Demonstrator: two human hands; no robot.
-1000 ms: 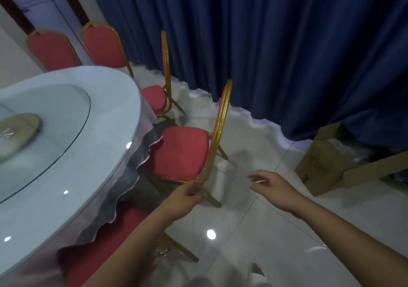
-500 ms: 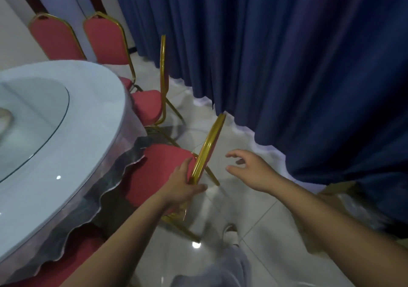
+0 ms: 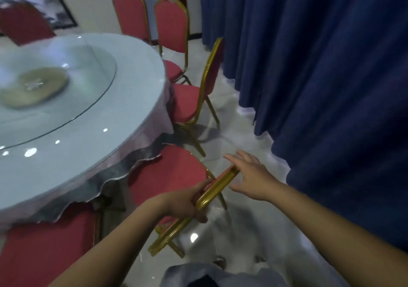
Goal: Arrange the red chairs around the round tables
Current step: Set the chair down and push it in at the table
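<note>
Chair, near (image 3: 170, 176): red seat, gold frame; the seat sits partly under the table's rim, the back toward the person.
Left hand (image 3: 187, 202): fingers curled round the gold frame of the near chair's back, gripping it.
Right hand (image 3: 251, 176): fingers straight and spread, grasping nothing; palm at the top end of the back, touching or just shy, cannot tell.
Table (image 3: 136, 101): round, pale cloth with a wavy hem, glass turntable (image 3: 88, 76) on top.
Next chair (image 3: 187, 101): upright, between table and curtain.
Far chairs (image 3: 171, 23): two, side by side beyond the table.
Low-left chair (image 3: 44, 253): red seat below the hem.
Curtain (image 3: 320, 65): navy, on the right, falling to the glossy floor (image 3: 231, 132).
</note>
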